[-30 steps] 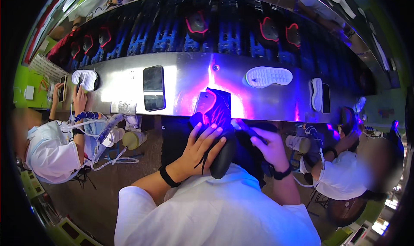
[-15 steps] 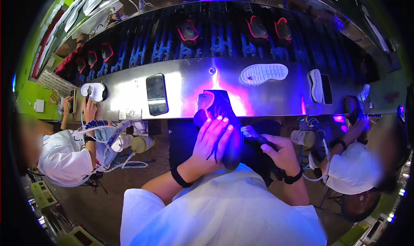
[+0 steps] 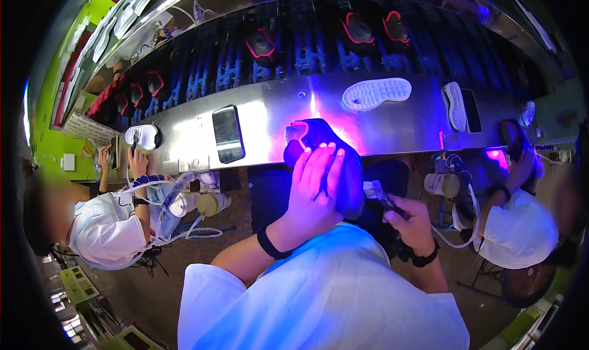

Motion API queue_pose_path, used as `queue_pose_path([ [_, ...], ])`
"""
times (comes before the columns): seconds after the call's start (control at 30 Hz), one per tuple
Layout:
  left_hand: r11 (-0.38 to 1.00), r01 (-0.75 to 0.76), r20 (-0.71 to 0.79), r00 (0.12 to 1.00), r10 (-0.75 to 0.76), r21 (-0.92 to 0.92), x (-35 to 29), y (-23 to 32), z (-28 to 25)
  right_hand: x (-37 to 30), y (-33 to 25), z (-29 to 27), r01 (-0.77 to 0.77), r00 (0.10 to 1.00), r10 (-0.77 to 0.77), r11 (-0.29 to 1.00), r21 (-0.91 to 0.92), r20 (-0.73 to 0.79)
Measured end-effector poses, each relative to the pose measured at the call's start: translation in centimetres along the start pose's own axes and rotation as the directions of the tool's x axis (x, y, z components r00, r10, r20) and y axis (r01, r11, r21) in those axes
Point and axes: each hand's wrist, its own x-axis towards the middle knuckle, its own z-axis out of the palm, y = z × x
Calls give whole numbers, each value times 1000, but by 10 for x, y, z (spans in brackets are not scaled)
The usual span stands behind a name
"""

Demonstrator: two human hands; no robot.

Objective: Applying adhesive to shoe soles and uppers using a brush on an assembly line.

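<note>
A dark shoe upper (image 3: 350,175) with a glowing pink line along its edge is held just off the front of the metal bench. My left hand (image 3: 314,181) grips it, fingers laid across its side; the thumb is hidden, and a dark lace hangs over the back of that hand. To the right, my right hand (image 3: 410,220) is closed round the dark handle of a brush (image 3: 375,190). The pale bristle end points at the upper's right side, very near it; I cannot tell whether they touch.
On the metal bench (image 3: 276,111) lie a phone (image 3: 228,135) and a white shoe sole (image 3: 376,94). Behind it runs a dark slatted conveyor (image 3: 307,49) carrying several pink-edged uppers (image 3: 261,44). Co-workers sit left (image 3: 113,227) and right (image 3: 518,227), with hoses and pots (image 3: 213,204) between us.
The view has tilted and shifted a little. The upper and my left hand appear slightly further right. My right hand with the brush has also moved slightly right and turned a little.
</note>
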Motion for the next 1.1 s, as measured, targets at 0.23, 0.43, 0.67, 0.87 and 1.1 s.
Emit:
queue_pose_path([
  [0.23,1000,21,-103,995,-19,20,31,3,15,-14,-14,3,16,994,-6,996,87,-109],
  [0.43,999,53,-107,993,-53,-10,59,5,21,-1,-48,-8,109,934,-211,936,-335,-287],
  [0.67,983,174,12,985,-173,-57,90,-16,8,42,-86,-25,188,924,-337,814,-549,-183],
  [0.87,967,237,130,966,-225,-89,114,-45,-8,91,-96,-26,285,879,-463,703,-652,-115],
  [1.1,991,43,240,968,-73,126,95,-107,-19,123,-57,-13,234,939,-289,934,-270,-185],
])
